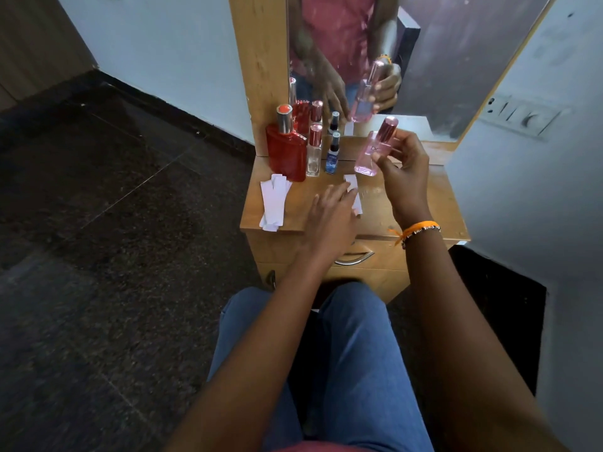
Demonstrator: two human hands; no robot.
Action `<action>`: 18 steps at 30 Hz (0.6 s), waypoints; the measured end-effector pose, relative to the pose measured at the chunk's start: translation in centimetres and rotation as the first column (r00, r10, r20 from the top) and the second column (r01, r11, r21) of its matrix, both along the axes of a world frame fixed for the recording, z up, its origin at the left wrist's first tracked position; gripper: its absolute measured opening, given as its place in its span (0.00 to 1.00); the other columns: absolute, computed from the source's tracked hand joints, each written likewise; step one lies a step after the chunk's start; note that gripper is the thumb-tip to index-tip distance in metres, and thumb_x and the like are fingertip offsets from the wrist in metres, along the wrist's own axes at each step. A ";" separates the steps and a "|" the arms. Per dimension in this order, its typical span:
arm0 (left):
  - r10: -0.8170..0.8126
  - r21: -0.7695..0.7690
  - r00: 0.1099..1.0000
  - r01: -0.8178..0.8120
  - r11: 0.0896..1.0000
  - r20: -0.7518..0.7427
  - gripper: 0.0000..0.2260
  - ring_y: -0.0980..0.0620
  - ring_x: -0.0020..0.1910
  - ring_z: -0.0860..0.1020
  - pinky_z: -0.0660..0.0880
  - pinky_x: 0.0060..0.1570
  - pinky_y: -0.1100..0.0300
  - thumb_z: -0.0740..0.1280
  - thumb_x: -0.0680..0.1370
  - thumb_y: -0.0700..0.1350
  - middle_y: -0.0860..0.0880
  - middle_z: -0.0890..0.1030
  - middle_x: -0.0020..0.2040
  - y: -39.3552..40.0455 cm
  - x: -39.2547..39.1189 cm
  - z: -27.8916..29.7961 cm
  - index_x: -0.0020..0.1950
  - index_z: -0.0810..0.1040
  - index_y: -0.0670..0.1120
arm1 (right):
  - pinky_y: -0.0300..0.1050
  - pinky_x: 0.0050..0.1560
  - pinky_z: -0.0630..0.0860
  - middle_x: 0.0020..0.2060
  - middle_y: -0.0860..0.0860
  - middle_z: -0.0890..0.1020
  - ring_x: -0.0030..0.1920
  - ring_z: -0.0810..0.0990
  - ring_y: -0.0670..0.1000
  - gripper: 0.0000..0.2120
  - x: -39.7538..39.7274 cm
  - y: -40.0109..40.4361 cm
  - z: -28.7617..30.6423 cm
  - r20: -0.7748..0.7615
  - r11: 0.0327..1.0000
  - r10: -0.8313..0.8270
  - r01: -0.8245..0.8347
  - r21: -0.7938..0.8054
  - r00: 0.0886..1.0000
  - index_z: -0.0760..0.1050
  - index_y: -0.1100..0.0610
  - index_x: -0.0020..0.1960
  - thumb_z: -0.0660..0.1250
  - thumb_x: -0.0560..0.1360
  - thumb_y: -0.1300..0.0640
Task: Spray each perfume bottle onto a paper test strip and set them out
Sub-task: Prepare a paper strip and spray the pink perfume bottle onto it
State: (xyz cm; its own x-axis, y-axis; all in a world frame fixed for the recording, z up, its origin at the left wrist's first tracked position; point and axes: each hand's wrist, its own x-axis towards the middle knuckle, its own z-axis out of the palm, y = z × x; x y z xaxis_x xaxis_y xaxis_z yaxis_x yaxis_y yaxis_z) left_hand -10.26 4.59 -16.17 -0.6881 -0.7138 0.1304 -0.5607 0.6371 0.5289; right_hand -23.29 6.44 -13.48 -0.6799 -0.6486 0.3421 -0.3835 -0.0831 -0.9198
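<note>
Head view looks down past my denim knees, and my left hand (332, 207) covers the middle of 1 paper test strip (354, 190), so only its far end and a near corner show. That hand lies flat, fingers straight, resting on the strip on the wooden bench (408, 210). My right hand (403, 169) hides the near side of the pink perfume bottle (375, 151); fingers and thumb curl round its glass body and hold it tilted above the bench, metallic pink cap pointing up and away. Lettering on the bottle is too small to read.

A fanned stack of white strips (272, 203) sits at the bench's left edge, its near end hanging over. Behind it stand 3 bottles in a row: a flat red bottle (287, 154) with a silver collar, a slim clear bottle (314, 154) that looks nearly empty under a pink cap, and a small blue bottle (332, 156) with a dark sprayer. The pink bottle holds pale pink liquid.

The mirror (440, 60) doubles the bottles and my hands. An orange thread bracelet (419, 228) circles my right wrist. A curved metal drawer handle (355, 258) is partly hidden by my left forearm.
</note>
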 end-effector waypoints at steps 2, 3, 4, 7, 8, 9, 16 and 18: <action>-0.024 -0.032 0.991 0.029 0.999 0.134 0.22 0.44 0.77 0.51 0.49 0.74 0.47 0.56 0.81 0.44 0.48 0.58 0.77 -0.5 -0.3 -0.7 0.75 0.57 0.45 | 0.35 0.51 0.75 0.50 0.52 0.81 0.50 0.79 0.49 0.14 -0.3 -0.3 -0.2 -0.005 1.000 0.003 -0.002 0.014 1.000 0.74 0.59 0.55 0.67 0.71 0.68; -0.033 -0.040 0.985 0.040 0.998 0.171 0.23 0.44 0.77 0.48 0.46 0.74 0.46 0.55 0.82 0.45 0.49 0.56 0.77 -0.7 -0.2 -1.0 0.76 0.56 0.45 | 0.35 0.51 0.75 0.49 0.52 0.81 0.49 0.78 0.48 0.14 -0.3 -0.5 -0.4 -0.009 1.000 0.008 -0.008 0.020 1.000 0.74 0.60 0.55 0.67 0.71 0.68; -0.041 -0.048 0.981 0.051 0.998 0.191 0.22 0.43 0.77 0.47 0.45 0.74 0.46 0.54 0.82 0.46 0.50 0.56 0.77 -0.7 -0.1 -1.3 0.76 0.56 0.45 | 0.35 0.50 0.75 0.49 0.51 0.80 0.48 0.78 0.47 0.14 -0.4 -0.6 -0.5 -0.012 1.000 0.011 -0.011 0.026 1.000 0.74 0.60 0.55 0.67 0.71 0.68; -0.037 -0.088 0.984 0.053 0.995 0.174 0.21 0.43 0.77 0.47 0.41 0.73 0.46 0.53 0.82 0.47 0.51 0.59 0.77 -0.1 0.7 -1.6 0.75 0.59 0.45 | 0.37 0.50 0.76 0.48 0.51 0.80 0.48 0.78 0.46 0.14 -0.6 -0.9 -0.8 -0.018 0.999 0.018 -0.017 0.036 1.000 0.74 0.61 0.56 0.68 0.71 0.67; -0.031 -0.098 0.988 0.047 0.994 0.154 0.21 0.43 0.77 0.48 0.41 0.73 0.46 0.54 0.82 0.48 0.51 0.61 0.76 0.1 0.9 -1.7 0.74 0.61 0.45 | 0.39 0.50 0.76 0.48 0.50 0.80 0.48 0.78 0.46 0.14 -0.6 -0.9 -0.9 -0.021 0.999 0.020 -0.019 0.037 1.000 0.74 0.62 0.56 0.68 0.71 0.67; -0.028 -0.108 0.991 0.042 0.993 0.131 0.20 0.44 0.77 0.49 0.41 0.73 0.46 0.55 0.81 0.48 0.50 0.63 0.75 0.4 1.0 -1.7 0.73 0.64 0.45 | 0.40 0.50 0.77 0.47 0.50 0.80 0.48 0.78 0.46 0.14 -0.6 -0.9 -0.9 -0.024 0.999 0.024 -0.023 0.037 0.999 0.74 0.61 0.56 0.68 0.71 0.67; -0.013 -0.116 0.998 0.020 0.993 0.057 0.16 0.45 0.76 0.56 0.44 0.74 0.46 0.57 0.81 0.47 0.49 0.71 0.70 1.0 1.3 -1.6 0.66 0.73 0.44 | 0.36 0.50 0.76 0.45 0.46 0.79 0.49 0.78 0.49 0.12 0.1 -0.6 -1.2 -0.069 0.990 0.119 -0.112 0.090 0.991 0.74 0.60 0.55 0.67 0.72 0.67; -0.011 -0.108 0.999 0.016 0.994 0.046 0.16 0.45 0.76 0.56 0.44 0.74 0.46 0.57 0.81 0.47 0.48 0.71 0.70 1.1 1.3 -1.6 0.66 0.73 0.44 | 0.36 0.51 0.76 0.46 0.43 0.79 0.48 0.78 0.47 0.13 0.3 -0.3 -1.6 -0.085 0.983 0.149 -0.139 0.118 0.985 0.74 0.57 0.54 0.67 0.72 0.68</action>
State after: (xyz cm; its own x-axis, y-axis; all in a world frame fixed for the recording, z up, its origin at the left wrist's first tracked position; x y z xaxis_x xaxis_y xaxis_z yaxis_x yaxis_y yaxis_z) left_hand -9.00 5.70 -17.77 -0.7046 -0.6877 0.1748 -0.5733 0.6969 0.4308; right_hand -22.99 6.14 -15.07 -0.5455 -0.7748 0.3195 -0.4590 -0.0427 -0.8874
